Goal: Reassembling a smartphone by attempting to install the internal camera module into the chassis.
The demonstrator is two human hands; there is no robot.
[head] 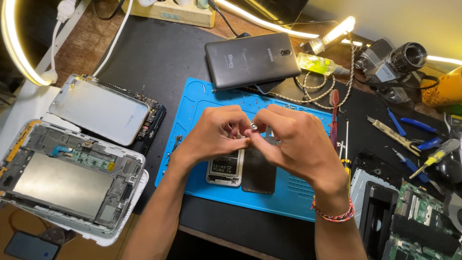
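Observation:
My left hand [214, 134] and my right hand [288, 139] meet above a blue repair mat [288, 192], fingertips pinched together around a small silver metal piece [253, 126], likely a screwdriver's top end. Under the hands lies an opened phone [226, 168] with its battery showing, and beside it a dark phone panel [258, 173]. A braided red bracelet [332, 214] circles my right wrist. What the tool's tip touches is hidden by my fingers.
A dark tablet [250, 58] lies face down at the mat's far edge. Two opened white tablets [72, 178] [98, 108] sit at left. Screwdrivers and blue tweezers [414, 144], a red toothbrush [334, 115], circuit boards [414, 207] and a camera [392, 62] crowd the right.

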